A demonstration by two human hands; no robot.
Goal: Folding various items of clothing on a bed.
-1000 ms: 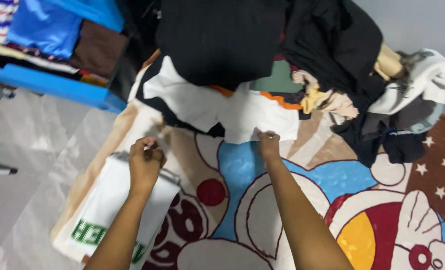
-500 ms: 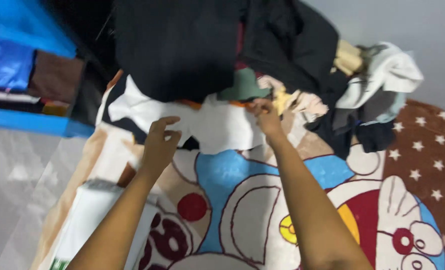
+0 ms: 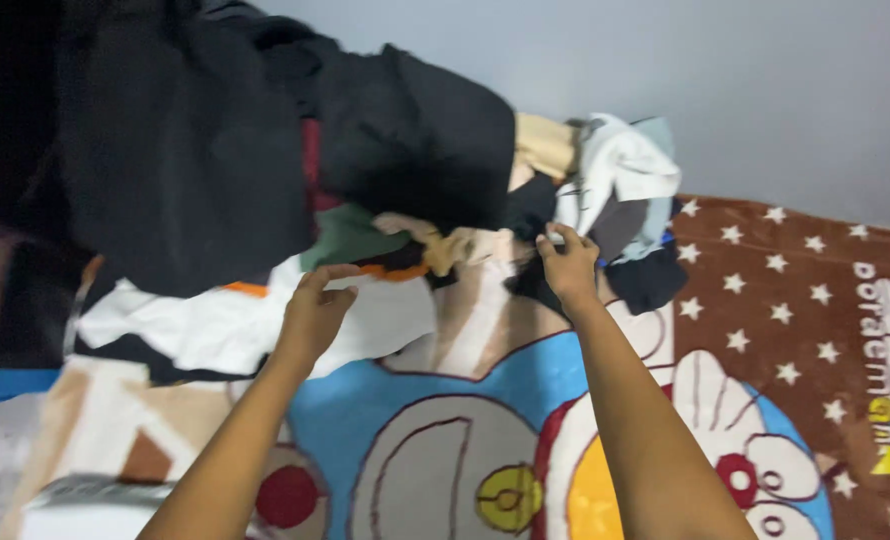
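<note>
Both grips are open: left hand (image 3: 315, 310) touches white cloth (image 3: 225, 325), right hand (image 3: 568, 265) reaches clothes pile (image 3: 605, 200); better pinch one edge firmly.

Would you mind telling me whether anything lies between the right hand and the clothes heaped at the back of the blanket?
Nothing visible does: the right hand already touches the pile of clothes, fingertips at the dark garment beneath the white one.

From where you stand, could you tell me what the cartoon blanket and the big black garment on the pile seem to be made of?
The cartoon blanket looks like soft plush fleece: matte, slightly fuzzy, with printed stars and figures. The black garment seems to be a thick, matte knit or cotton-type cloth, draping in heavy folds without shine; blur leaves the weave unclear. The left hand and right hand reach at the pile's edge.
</note>
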